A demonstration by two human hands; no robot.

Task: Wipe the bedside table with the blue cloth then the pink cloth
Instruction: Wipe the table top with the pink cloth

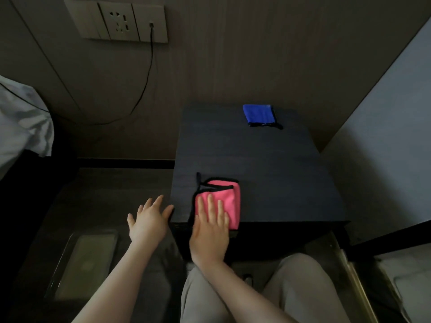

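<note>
Pink cloth (221, 201) lies under the flat, spread right hand (211, 231), pressed to the tabletop (268, 164) for wiping; left hand (149, 221) open, empty, beside the edge; blue cloth (258, 115) far beyond both.

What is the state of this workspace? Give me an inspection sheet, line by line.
Surface: dark bedside table, top mostly bare.
Job's things: blue cloth folded at the far side; pink cloth at the near edge, overhanging it.
Clutter: nothing seen on the table.
Hands: right hand flat on the pink cloth; left hand open, fingertips at the table's left corner.
Cables: black cable hangs from the wall socket panel.
Surroundings: white bedding on the left, dim light.
</note>
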